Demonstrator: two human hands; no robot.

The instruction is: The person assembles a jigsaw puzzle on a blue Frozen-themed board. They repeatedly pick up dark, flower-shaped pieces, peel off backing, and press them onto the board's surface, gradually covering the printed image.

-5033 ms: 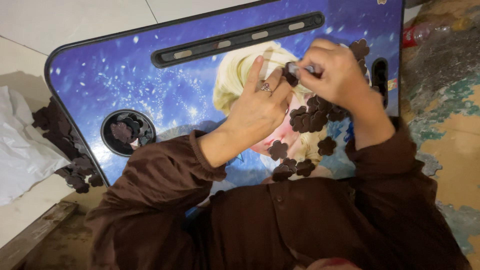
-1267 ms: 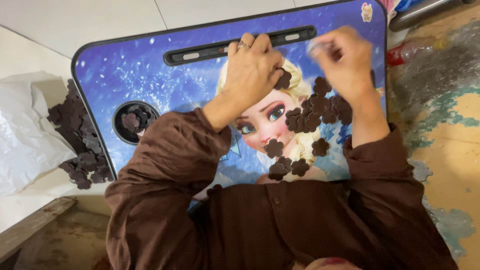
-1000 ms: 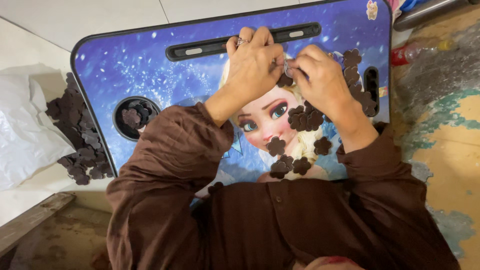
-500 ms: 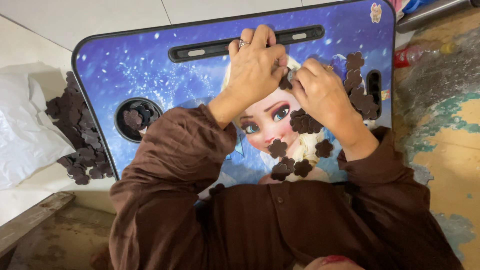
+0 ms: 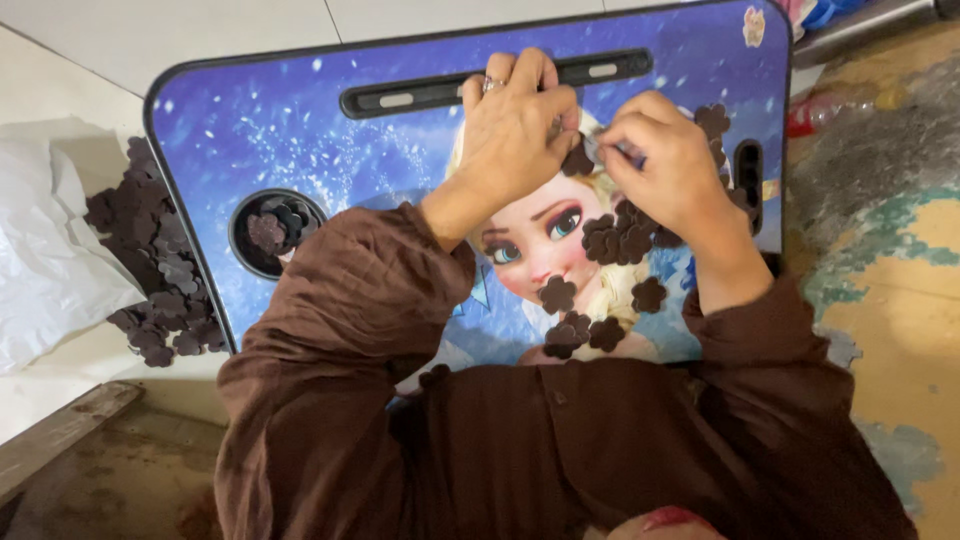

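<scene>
A blue lap table (image 5: 300, 130) with a cartoon face printed on it lies across my lap. My left hand (image 5: 510, 125), a ring on one finger, presses a dark brown flower-shaped piece (image 5: 578, 160) near the table's long slot (image 5: 420, 95). My right hand (image 5: 665, 170) meets it from the right and pinches something small and pale (image 5: 595, 150) at that piece's edge. More loose flower pieces (image 5: 620, 235) lie on the printed face, under and below my right hand. My brown sleeves fill the bottom of the view.
A heap of the same brown pieces (image 5: 150, 270) rests on white cloth (image 5: 50, 270) left of the table. The table's round cup hole (image 5: 272, 232) holds a few more. A plastic bottle (image 5: 840, 105) lies on the worn painted floor at right.
About a second ago my right hand was raised apart at the upper right. It has come back down to my left hand, and both now meet at one flower piece.
</scene>
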